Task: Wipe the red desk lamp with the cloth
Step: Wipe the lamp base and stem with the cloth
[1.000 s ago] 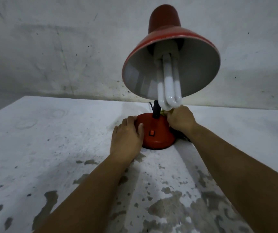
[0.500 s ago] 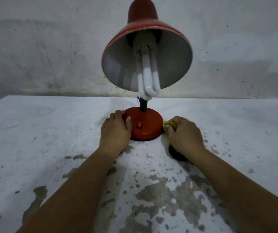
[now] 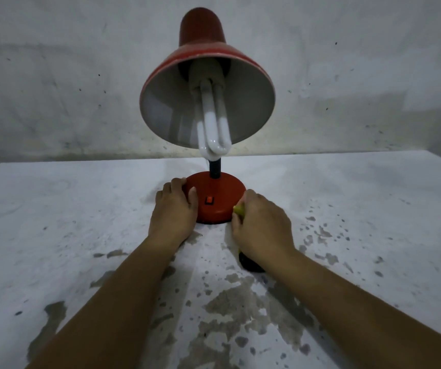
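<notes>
Worn white paint, flaked away in grey patches, covers the table nearest the camera, and two bare forearms reach across it toward the lamp. The right hand is curled around a yellow cloth; only a small fold of it shows at the fingertips, pressed against the right edge of the lamp's base. A dark patch lies on the table under that wrist; what it is cannot be made out. The left hand rests on the left side of the base, fingers laid nearly straight over the rim and the thumb lying along the top surface, steadying it rather than clasping it.

Between the two hands sits the red desk lamp, upright near the middle of the table. Its round base is a low red dome with a small orange-red rocker switch on the near side, just beside the left thumb. A short dark stem rises from the back of the base. Above, well clear of both hands, the bell-shaped shade tips toward the camera: red outside with a paler, dusty-looking rim, dull grey inside. A white looped tube bulb hangs from its socket and reaches past the shade's lower edge.

Behind stands a stained, speckled grey wall.
</notes>
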